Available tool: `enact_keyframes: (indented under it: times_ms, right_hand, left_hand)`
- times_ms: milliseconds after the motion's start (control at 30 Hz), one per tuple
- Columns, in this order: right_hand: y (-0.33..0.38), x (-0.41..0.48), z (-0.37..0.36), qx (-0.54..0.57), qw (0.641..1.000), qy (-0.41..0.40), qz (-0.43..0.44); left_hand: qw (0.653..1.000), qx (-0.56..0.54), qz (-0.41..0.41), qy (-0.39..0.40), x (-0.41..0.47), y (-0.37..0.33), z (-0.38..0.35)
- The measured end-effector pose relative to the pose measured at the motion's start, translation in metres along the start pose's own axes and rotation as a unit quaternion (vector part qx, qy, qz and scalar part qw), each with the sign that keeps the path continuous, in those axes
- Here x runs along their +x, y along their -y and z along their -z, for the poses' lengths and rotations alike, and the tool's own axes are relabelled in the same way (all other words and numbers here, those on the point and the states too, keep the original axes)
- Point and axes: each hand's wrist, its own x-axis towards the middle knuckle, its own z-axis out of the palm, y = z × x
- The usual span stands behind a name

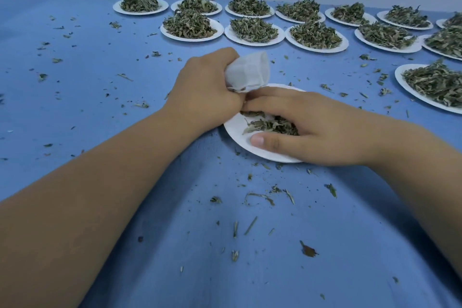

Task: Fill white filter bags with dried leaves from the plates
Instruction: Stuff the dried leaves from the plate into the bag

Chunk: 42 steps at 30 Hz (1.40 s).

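Fingers of the left hand [207, 87] are wrapped tight round the white filter bag [247, 72], just over the far rim of the near plate [233, 132], mid-way along the blue cloth [187, 220]. Beside it, the right hand [312, 127] curls over the last dried leaves [270, 125]. A squeezed bag may have a shut mouth (hard to see), so leaves could miss and join the crumbs [331, 190]. Full plates [400, 77] wait by the right edge.

A white filter bag [247, 72] tilts over a plate [235, 134] of sparse dried leaves [272, 125].
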Motion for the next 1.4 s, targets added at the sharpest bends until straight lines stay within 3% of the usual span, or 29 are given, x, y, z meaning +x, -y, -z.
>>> enact_keyframes:
  times_ms: [233,400,567,700,867,967,1100,1200,1300,1400]
  right_hand:
    - [0.002,-0.016,-0.006,0.047,0.986,-0.158,0.013]
    - [0.006,-0.026,-0.012,-0.050,0.993,-0.091,0.058]
    - [0.002,-0.026,-0.028,-0.068,0.974,-0.193,0.100]
    - [0.005,-0.026,-0.031,-0.059,0.968,-0.231,0.082]
    - [0.011,-0.025,-0.031,0.005,0.969,-0.245,0.040]
    - [0.014,-0.025,-0.027,0.124,0.957,-0.260,-0.025]
    - [0.013,-0.016,-0.008,0.272,0.911,-0.287,-0.118]
    - [0.011,-0.005,0.014,0.385,0.853,-0.298,-0.190]
    - [0.012,0.007,0.032,0.500,0.762,-0.340,-0.231]
    - [0.020,0.027,0.041,0.646,0.632,-0.373,-0.212]
  left_hand:
    - [1.000,0.001,0.006,0.010,0.000,0.001,0.002]
    - [1.000,0.007,0.009,0.000,-0.001,-0.001,-0.002]
    - [1.000,0.011,0.011,0.003,-0.001,0.000,-0.003]
    - [1.000,0.010,0.015,0.003,-0.001,0.000,-0.004]
    - [1.000,0.013,0.018,0.009,-0.001,-0.003,-0.003]
    - [1.000,0.017,0.016,0.014,-0.002,-0.005,-0.001]
    - [0.999,0.043,0.003,0.000,-0.005,-0.010,0.003]
    - [0.997,0.073,-0.014,-0.018,-0.006,-0.016,0.007]
    - [0.996,0.080,-0.018,-0.019,-0.007,-0.023,0.007]
    - [0.995,0.087,-0.026,-0.028,-0.007,-0.026,0.007]
